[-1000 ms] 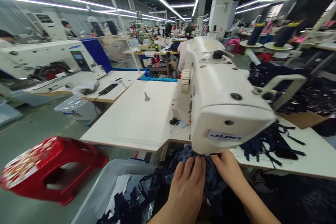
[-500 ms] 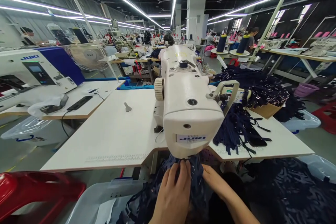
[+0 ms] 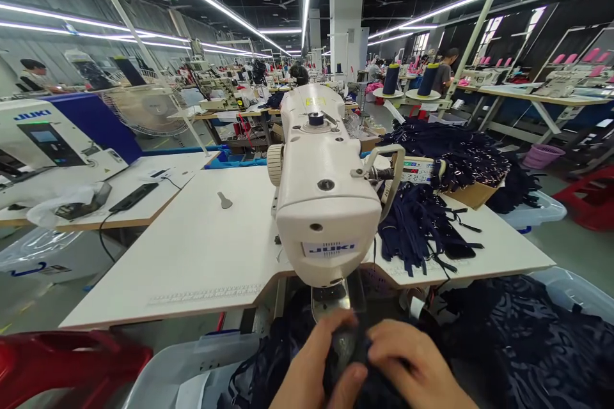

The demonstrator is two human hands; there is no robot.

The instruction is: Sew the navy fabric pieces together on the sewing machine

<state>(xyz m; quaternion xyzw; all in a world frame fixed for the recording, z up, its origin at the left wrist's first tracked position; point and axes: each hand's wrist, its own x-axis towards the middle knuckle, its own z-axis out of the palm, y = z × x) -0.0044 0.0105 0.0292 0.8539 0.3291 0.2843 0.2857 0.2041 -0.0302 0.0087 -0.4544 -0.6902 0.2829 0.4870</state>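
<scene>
My left hand (image 3: 319, 361) is just below the sewing machine's head, thumb and fingers curved around a dark navy fabric piece (image 3: 343, 348). To its right, my right hand (image 3: 410, 361) has its fingers curled and pinches the same fabric; motion smears the fingertips and cloth. The white sewing machine (image 3: 330, 204) stands over the hands, and its metal bed plate (image 3: 330, 297) shows bare between needle area and fingers. More navy fabric (image 3: 268, 358) hangs down at the left of the hands.
Navy straps (image 3: 412, 230) lie heaped on the table (image 3: 201, 255) at right, beside a black phone (image 3: 460, 249). A larger strap pile (image 3: 446, 147) rises behind. A clear bin (image 3: 187, 358) and red stool (image 3: 71, 364) stand at lower left. Dark patterned fabric (image 3: 532, 339) fills the lower right.
The fabric has come out from under the machine head toward me, uncovering the metal plate. My right hand has moved up over the fabric, and the left hand has turned. The view shifted slightly.
</scene>
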